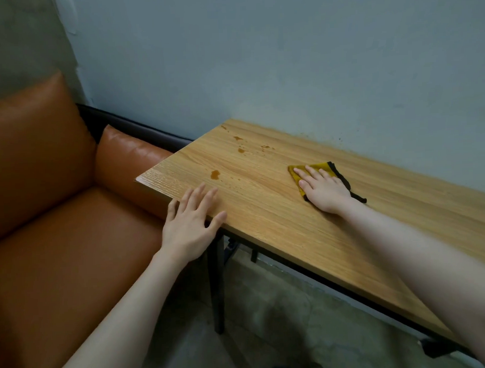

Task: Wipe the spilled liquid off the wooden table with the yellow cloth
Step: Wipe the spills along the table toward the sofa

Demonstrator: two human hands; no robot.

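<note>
A: Where is your right hand (323, 190) just now?

B: Right of centre in the frame, lying flat on the yellow cloth (314, 171). Your fingers are straight and spread, pressing the cloth down on the wooden bench (279, 218); nothing is curled round it.

A: And how does the cloth lie?

B: Flat on the bench top, mostly under your palm. Its yellow corner shows past your fingertips toward the left, and its dark edging runs out along the right side of your hand and behind your wrist.

A: What of your left hand (191, 219)?

B: It sits at centre-left of the frame, at the bench's near left edge. The fingers are straight and fanned, their tips over the wood, the palm hanging out past the edge. It holds nothing. Whether the fingertips truly touch the surface I cannot tell.

A: And the spilled liquid?

B: Brown spots, all left of the cloth and apart from it. The largest drop (215, 174) lies just above your left fingertips. Smaller splashes (241, 145) sit higher in the frame, toward the far left corner of the bench by the blue-grey wall (286, 56).

A: Anything else around you?

B: An orange leather sofa (56, 219) fills the left of the frame, hard against the bench end. Below the bench you see its black metal leg (216, 290) and a concrete floor (269, 321).
</note>
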